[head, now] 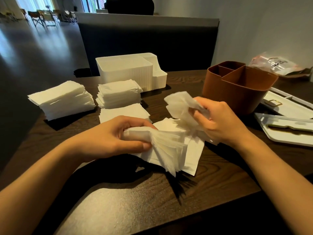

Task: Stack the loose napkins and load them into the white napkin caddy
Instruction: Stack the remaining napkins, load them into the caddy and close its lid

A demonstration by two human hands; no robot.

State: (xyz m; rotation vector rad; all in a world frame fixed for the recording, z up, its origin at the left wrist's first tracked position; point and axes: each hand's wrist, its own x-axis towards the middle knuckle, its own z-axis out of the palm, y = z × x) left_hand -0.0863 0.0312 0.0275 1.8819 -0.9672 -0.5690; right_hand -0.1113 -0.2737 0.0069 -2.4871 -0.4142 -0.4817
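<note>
My left hand grips a fanned bunch of white napkins low over the dark wooden table. My right hand pinches a smaller bunch of napkins, lifted a little above the loose pile between my hands. Three napkin stacks lie further back: one at the left, one in the middle and a low one in front of it. The white napkin caddy stands behind the middle stack, and I see no napkins in it.
A brown divided caddy stands right of the white one. White trays holding cutlery lie at the right edge. A crumpled plastic bag sits at the back right. A dark bench back rises behind the table.
</note>
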